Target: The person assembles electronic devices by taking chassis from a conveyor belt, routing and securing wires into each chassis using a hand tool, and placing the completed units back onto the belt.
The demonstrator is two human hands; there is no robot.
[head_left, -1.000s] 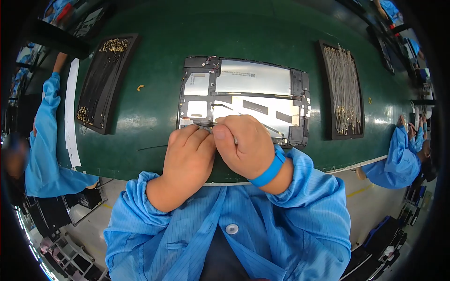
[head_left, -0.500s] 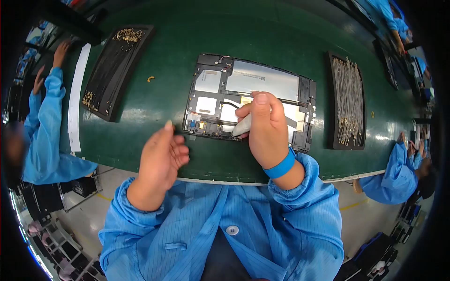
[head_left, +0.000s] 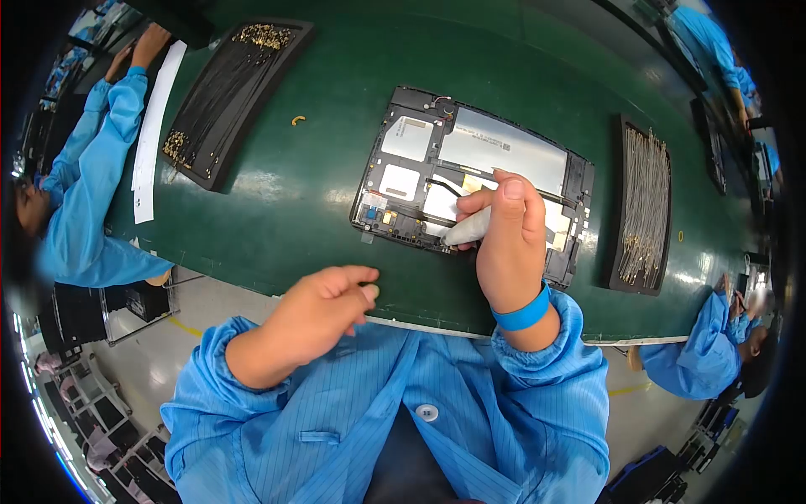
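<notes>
Right now I have the opened tablet (head_left: 504,143) lying skewed on the green table (head_left: 378,50), insides up. My right hand (head_left: 512,244) grasps a whitish tapered tool (head_left: 468,228), fingers closed around it, its tip at the tablet's near edge. My left hand (head_left: 327,307) hovers on the near side of the tablet, fingers loosely bent and apart; I see nothing between them, and it isn't bracing the frame.

That worries me most — with no visible hand steadying it, a sideways push from the tool could make the tablet slide or turn. Too much force at the tip could, I judge, scratch or crack the small parts along that edge. The loose black cable (head_left: 445,186) arches up close to my right fingers, so a careless knuckle might snag it.

Left of the tablet sits a tray (head_left: 265,102) of black wires (head_left: 222,101); right of it, another holds grey wires (head_left: 645,193) — both clear of my hands.
</notes>
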